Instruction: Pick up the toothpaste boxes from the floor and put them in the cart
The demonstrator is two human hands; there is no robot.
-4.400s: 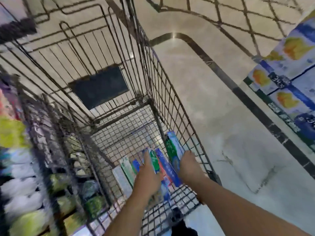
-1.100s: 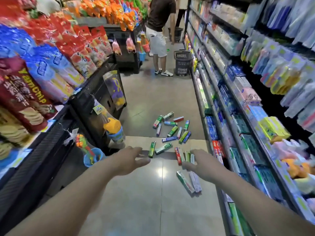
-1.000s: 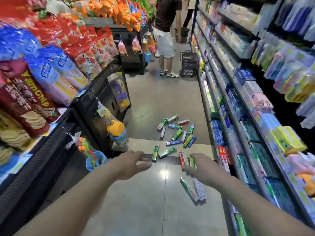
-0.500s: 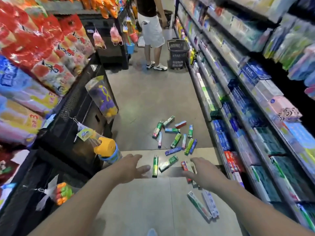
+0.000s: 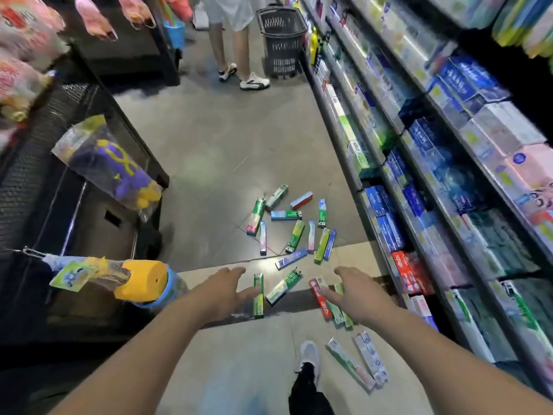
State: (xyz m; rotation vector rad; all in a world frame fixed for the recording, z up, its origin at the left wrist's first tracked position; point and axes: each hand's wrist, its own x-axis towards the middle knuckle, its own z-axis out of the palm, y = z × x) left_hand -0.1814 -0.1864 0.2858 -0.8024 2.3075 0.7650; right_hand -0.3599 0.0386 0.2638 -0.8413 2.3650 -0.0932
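- Now I have both hands out over the boxes [image 5: 288, 232] scattered on the floor [image 5: 215, 151]; cart not in view.
- Left hand [image 5: 223, 290] fingers loosely spread, holding nothing; right hand [image 5: 354, 295] the same.
- Best to drop lower, rake neighbouring boxes parallel, then grab bunches lengthwise.

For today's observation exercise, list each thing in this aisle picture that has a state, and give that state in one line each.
left hand: open, empty, reaching forward.
right hand: open, empty, reaching forward.
toothpaste boxes: closed, lying scattered flat on the floor.
red box: flat, partly hidden by the right hand.
shopping basket: upright on the floor; contents cannot be told.
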